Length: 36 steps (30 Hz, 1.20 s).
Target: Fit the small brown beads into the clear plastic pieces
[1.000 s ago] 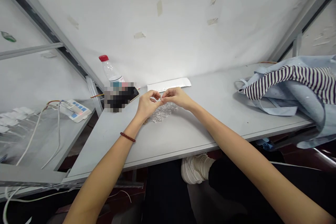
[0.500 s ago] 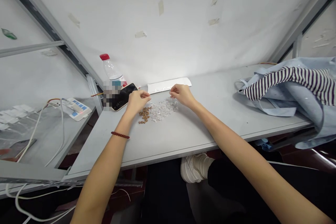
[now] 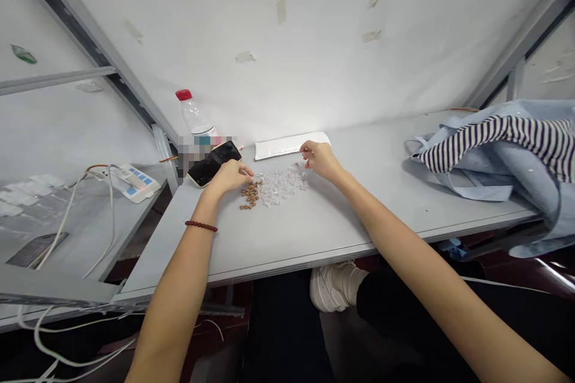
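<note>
Small brown pellets (image 3: 249, 196) lie in a loose pile on the grey table (image 3: 287, 233). Directly to their right spreads a patch of small clear, shiny pieces (image 3: 281, 187). My left hand (image 3: 231, 176) is low at the upper left of the brown pile, its fingertips close together at the border of the two piles. Whatever is between them is too small to make out. At the far right edge of the clear pieces is my right hand (image 3: 322, 160), fingers bent with a gap between thumb and forefinger. Nothing shows in that gap.
Behind the piles lies a flat white packet (image 3: 287, 145). A black-screened phone (image 3: 214, 163) and a red-capped bottle (image 3: 195, 116) are at the back left. Light blue and striped cloth (image 3: 489, 149) covers the right end. A power strip (image 3: 139, 182) with cables sits on the left shelf.
My left hand has lowered slightly to the brown pellets. My right hand's thumb and forefinger have parted. The whole view has shifted a little.
</note>
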Available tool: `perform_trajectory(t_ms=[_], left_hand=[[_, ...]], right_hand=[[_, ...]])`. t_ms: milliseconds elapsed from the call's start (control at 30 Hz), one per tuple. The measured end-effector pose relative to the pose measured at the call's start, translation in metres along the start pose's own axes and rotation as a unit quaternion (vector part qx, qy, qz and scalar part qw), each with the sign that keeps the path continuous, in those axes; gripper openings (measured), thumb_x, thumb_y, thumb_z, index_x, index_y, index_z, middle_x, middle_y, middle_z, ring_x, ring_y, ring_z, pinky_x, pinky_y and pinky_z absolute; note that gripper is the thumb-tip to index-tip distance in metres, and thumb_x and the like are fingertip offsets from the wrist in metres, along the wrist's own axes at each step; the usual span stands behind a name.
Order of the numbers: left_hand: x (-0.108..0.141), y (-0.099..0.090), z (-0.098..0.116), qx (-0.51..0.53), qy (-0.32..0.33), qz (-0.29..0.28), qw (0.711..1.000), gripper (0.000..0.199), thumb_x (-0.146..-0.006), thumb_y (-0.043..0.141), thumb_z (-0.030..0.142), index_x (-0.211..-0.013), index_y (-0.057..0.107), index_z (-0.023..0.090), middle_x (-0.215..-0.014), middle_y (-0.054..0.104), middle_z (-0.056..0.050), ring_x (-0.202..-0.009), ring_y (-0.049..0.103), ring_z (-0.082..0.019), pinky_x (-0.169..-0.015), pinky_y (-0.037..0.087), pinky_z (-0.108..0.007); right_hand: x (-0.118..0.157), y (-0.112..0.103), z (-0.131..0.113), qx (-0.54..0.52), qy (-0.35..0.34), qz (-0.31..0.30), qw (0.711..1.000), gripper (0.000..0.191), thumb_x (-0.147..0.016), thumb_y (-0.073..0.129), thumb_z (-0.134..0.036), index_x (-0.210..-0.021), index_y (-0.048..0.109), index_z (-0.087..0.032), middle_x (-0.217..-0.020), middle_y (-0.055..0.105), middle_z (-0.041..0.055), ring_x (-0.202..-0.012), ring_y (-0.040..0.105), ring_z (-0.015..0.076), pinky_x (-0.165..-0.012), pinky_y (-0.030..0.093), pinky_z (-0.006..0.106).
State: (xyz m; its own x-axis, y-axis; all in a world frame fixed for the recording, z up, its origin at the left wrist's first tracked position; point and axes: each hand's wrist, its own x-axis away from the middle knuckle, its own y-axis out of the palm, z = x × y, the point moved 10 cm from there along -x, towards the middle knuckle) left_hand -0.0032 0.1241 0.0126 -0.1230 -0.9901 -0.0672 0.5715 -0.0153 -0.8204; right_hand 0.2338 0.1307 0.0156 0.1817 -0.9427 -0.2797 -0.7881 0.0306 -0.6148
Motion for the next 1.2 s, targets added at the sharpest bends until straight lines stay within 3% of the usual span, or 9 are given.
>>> perform_trajectory(t_ms=[167,367,500,700,867,1067,1200], left_hand=[[0.000,0.015,0.007,-0.005,0.016,-0.048,0.999,0.007,-0.058,0.070,0.026,-0.064,0.072,0.022,-0.065,0.071,-0.006,-0.060,0.063,-0.022,-0.059,0.045,-0.032],[0.002,0.018,0.012,0.024,0.021,-0.050,0.998,0.005,-0.056,0.070,0.024,-0.061,0.071,0.021,-0.061,0.069,-0.006,-0.056,0.061,-0.021,-0.055,0.044,-0.032],[0.004,0.019,0.013,0.040,0.006,-0.059,0.997,0.003,-0.055,0.069,0.019,-0.057,0.071,0.021,-0.059,0.068,-0.006,-0.053,0.059,-0.021,-0.054,0.043,-0.033],[0.003,0.021,0.011,0.053,-0.001,-0.061,0.997,0.002,-0.055,0.069,0.017,-0.055,0.070,0.019,-0.058,0.067,-0.008,-0.050,0.056,-0.020,-0.051,0.042,-0.033],[0.004,0.024,0.010,0.047,-0.006,-0.059,0.997,0.014,-0.058,0.069,0.021,-0.046,0.063,0.019,-0.050,0.061,-0.006,-0.043,0.049,-0.016,-0.046,0.036,-0.031],[0.007,0.014,0.017,0.019,-0.005,-0.044,0.999,0.014,-0.061,0.067,0.025,-0.050,0.065,0.016,-0.053,0.062,-0.004,-0.051,0.053,-0.017,-0.051,0.038,-0.028],[0.010,0.002,0.026,0.107,-0.013,0.001,0.994,0.012,-0.062,0.068,0.027,-0.060,0.069,0.015,-0.060,0.065,-0.004,-0.060,0.058,-0.017,-0.059,0.043,-0.029]], right_hand=[[-0.003,-0.002,0.002,0.059,-0.012,0.014,0.998,0.030,-0.084,0.038,-0.001,-0.100,0.062,-0.012,-0.093,0.064,0.0122,-0.069,0.059,0.0161,-0.060,0.040,0.026],[-0.004,0.011,0.004,0.150,-0.082,-0.014,0.985,0.037,-0.078,0.042,0.004,-0.104,0.064,-0.010,-0.101,0.066,0.0149,-0.086,0.057,0.0192,-0.070,0.040,0.026],[-0.003,0.018,0.005,0.171,-0.082,-0.039,0.981,0.041,-0.076,0.042,0.007,-0.105,0.066,-0.009,-0.098,0.068,0.0141,-0.088,0.057,0.0202,-0.070,0.040,0.026],[0.000,0.029,0.000,0.182,-0.086,-0.077,0.976,0.033,-0.085,0.046,-0.003,-0.105,0.070,-0.011,-0.105,0.070,0.0150,-0.095,0.061,0.0230,-0.077,0.041,0.029],[0.000,0.033,-0.001,0.211,-0.088,-0.088,0.970,0.030,-0.085,0.049,-0.005,-0.100,0.074,-0.012,-0.108,0.070,0.0146,-0.098,0.062,0.0246,-0.080,0.041,0.029],[0.001,0.030,-0.002,0.230,-0.075,-0.095,0.966,0.030,-0.079,0.049,0.002,-0.091,0.074,-0.011,-0.102,0.069,0.0148,-0.093,0.061,0.0226,-0.076,0.040,0.027],[0.002,0.021,-0.017,0.160,-0.096,-0.044,0.981,0.023,-0.078,0.050,-0.001,-0.087,0.068,-0.012,-0.097,0.070,0.0127,-0.092,0.060,0.0214,-0.078,0.041,0.029]])
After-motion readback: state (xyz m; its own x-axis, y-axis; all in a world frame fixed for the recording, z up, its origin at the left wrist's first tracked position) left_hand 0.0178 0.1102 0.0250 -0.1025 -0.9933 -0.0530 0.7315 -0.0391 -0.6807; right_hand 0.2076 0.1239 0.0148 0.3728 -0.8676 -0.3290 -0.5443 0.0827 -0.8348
